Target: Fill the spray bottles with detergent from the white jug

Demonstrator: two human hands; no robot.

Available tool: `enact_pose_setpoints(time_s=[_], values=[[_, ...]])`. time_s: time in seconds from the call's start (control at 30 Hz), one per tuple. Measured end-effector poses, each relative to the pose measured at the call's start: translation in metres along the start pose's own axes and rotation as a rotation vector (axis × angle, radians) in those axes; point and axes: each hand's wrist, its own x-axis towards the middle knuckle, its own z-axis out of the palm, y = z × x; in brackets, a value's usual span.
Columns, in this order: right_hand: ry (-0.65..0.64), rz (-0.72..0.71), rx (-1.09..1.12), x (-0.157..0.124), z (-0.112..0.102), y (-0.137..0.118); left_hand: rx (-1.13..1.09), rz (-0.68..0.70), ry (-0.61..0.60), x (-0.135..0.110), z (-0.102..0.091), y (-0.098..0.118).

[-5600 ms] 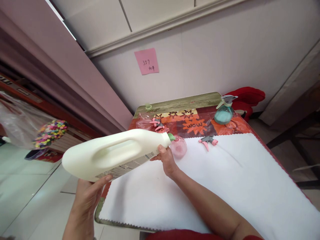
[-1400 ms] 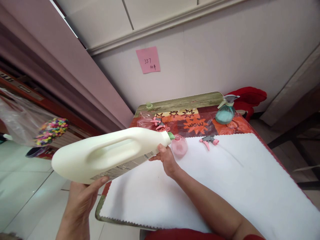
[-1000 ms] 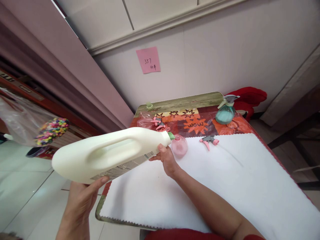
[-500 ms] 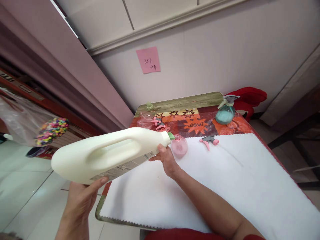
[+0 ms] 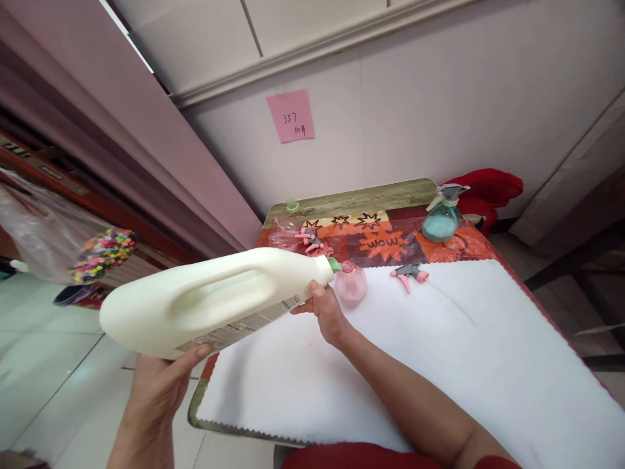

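Observation:
A large cream detergent jug [image 5: 229, 286] lies tilted nearly level in both hands. My left hand [image 5: 163, 384] supports its base end from below, thumb along the label. Under the neck, my right hand [image 5: 325, 309] grips the jug with the thumb on its side. The green spout at the jug's mouth is right at the opening of a pink transparent spray bottle [image 5: 351, 285] standing on the white mat. Whether liquid flows is too small to tell. To the right of that bottle lies a pink and grey spray trigger head [image 5: 410, 276] with its thin tube.
A teal spray bottle [image 5: 441, 221] with its head on stands at the back right. Another pink and grey trigger head [image 5: 312, 240] lies among clear plastic at the back left, near a light green cap [image 5: 291, 206]. The white mat [image 5: 439, 371] covers the table's front.
Almost nothing differs; the jug and both hands keep the same pose, with only a slight shift of the camera view.

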Motion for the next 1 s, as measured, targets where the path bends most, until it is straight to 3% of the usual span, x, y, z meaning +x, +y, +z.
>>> enact_pose_setpoints(time_s=[1.0], values=[[-0.007,-0.007,0.002,-0.0018,0.0012,-0.0023,0.052,-0.019,0.026,-0.0030,0.0012,0.0044]])
